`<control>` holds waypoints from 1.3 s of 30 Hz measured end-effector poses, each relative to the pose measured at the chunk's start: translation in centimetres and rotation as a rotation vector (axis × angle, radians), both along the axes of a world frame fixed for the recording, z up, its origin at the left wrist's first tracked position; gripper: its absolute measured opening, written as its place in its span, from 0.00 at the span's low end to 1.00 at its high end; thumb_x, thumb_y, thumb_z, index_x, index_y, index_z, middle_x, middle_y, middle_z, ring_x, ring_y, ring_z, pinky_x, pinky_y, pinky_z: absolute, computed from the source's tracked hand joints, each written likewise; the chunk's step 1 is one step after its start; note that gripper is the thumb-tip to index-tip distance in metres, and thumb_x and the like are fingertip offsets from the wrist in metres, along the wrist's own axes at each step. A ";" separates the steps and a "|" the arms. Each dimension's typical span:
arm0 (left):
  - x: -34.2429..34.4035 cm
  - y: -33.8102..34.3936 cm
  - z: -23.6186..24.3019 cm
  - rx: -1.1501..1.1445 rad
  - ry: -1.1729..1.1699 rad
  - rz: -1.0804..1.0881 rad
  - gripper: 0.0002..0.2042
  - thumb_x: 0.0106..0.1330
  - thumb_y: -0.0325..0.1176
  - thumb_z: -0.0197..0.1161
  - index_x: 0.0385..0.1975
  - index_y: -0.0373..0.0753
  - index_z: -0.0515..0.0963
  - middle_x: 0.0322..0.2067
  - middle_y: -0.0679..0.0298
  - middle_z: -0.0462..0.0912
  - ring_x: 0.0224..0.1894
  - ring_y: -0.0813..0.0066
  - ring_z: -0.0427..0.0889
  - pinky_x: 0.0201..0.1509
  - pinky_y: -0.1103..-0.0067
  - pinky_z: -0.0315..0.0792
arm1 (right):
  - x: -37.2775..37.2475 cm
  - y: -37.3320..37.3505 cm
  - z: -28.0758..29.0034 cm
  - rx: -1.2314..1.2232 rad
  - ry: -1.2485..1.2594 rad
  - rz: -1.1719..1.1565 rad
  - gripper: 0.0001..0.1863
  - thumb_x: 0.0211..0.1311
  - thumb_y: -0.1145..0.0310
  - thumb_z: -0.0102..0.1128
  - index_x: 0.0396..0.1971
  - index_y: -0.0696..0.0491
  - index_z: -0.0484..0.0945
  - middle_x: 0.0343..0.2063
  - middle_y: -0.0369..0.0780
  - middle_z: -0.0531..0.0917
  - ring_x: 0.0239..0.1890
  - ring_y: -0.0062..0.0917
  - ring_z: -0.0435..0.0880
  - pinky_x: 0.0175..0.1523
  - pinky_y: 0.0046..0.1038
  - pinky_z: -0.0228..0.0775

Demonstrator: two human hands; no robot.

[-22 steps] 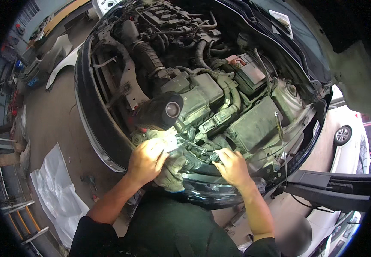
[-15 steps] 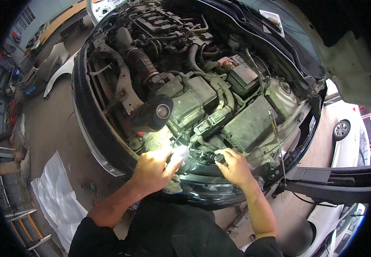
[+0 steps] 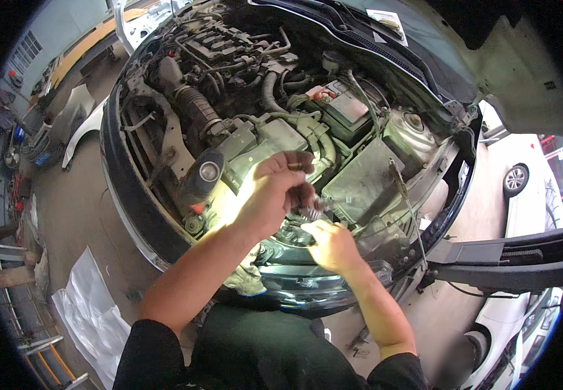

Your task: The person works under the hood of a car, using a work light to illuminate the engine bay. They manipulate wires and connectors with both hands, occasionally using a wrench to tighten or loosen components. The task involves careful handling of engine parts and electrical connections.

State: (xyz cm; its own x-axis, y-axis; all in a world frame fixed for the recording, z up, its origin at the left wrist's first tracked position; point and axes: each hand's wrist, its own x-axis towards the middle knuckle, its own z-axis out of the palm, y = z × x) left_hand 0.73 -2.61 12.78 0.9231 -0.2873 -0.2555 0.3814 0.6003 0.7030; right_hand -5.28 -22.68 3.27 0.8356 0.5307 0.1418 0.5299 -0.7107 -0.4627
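Note:
Over the front edge of a car's open engine bay, my left hand [image 3: 271, 198] is raised with its fingers curled in. Whatever it grips is hidden behind the fingers and slightly blurred. Close to its lower fingertips shows a small silvery, ribbed piece [image 3: 317, 209]; I cannot tell which hand has it. My right hand [image 3: 335, 248] is closed in a pinch just below and to the right, above the headlight area, its contents not clear. Bright light falls on the left hand and on the pale part [image 3: 229, 207] beside it. A grey cloth [image 3: 247, 276] lies over the front edge.
A battery [image 3: 348, 107] and a black box cover [image 3: 366, 179] sit right of the hands. A thin prop rod [image 3: 406, 195] rises near the right fender. The black air duct [image 3: 197, 179] stands left. White sheeting [image 3: 93, 312] lies on the floor.
My left hand has risen and moved right, away from the front edge, toward my right hand. My right hand has shifted slightly left; the dark round piece in it no longer shows.

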 end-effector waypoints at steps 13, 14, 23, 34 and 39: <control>3.4 -0.1 -5.6 0.017 -0.104 0.204 0.10 0.64 0.18 0.49 0.44 0.27 0.72 0.44 0.56 0.77 0.44 0.61 0.81 0.52 0.67 0.76 | 2.8 2.0 -2.2 -0.081 0.344 -0.139 0.27 0.52 0.57 0.66 0.51 0.51 0.72 0.23 0.47 0.83 0.29 0.43 0.84 0.36 0.42 0.76; 3.2 0.2 -6.0 0.017 -0.107 0.210 0.10 0.64 0.18 0.49 0.44 0.27 0.72 0.44 0.56 0.77 0.45 0.61 0.80 0.53 0.68 0.75 | 3.8 0.5 -1.7 0.046 0.427 -0.044 0.27 0.52 0.58 0.65 0.51 0.53 0.72 0.25 0.50 0.82 0.32 0.44 0.83 0.39 0.42 0.74; 1.7 1.4 -8.2 0.108 0.042 0.104 0.10 0.67 0.18 0.49 0.46 0.28 0.73 0.50 0.54 0.78 0.55 0.59 0.78 0.62 0.69 0.72 | 4.2 -3.0 0.0 0.083 0.559 -0.061 0.27 0.46 0.58 0.71 0.44 0.57 0.77 0.28 0.53 0.82 0.33 0.46 0.82 0.39 0.38 0.72; 0.4 2.2 -10.0 0.482 0.141 -0.160 0.16 0.65 0.27 0.57 0.53 0.33 0.76 0.46 0.63 0.82 0.44 0.76 0.80 0.50 0.81 0.71 | 4.2 -5.5 1.5 0.305 0.572 0.189 0.10 0.50 0.73 0.62 0.35 0.57 0.80 0.29 0.41 0.83 0.32 0.28 0.82 0.41 0.27 0.73; 0.0 1.7 -8.2 0.683 0.050 -0.359 0.15 0.68 0.33 0.58 0.53 0.39 0.76 0.43 0.66 0.82 0.45 0.79 0.78 0.48 0.81 0.70 | 3.7 -7.1 -1.0 0.652 0.525 -0.100 0.06 0.57 0.74 0.66 0.32 0.56 0.77 0.24 0.33 0.81 0.28 0.12 0.78 0.34 0.19 0.69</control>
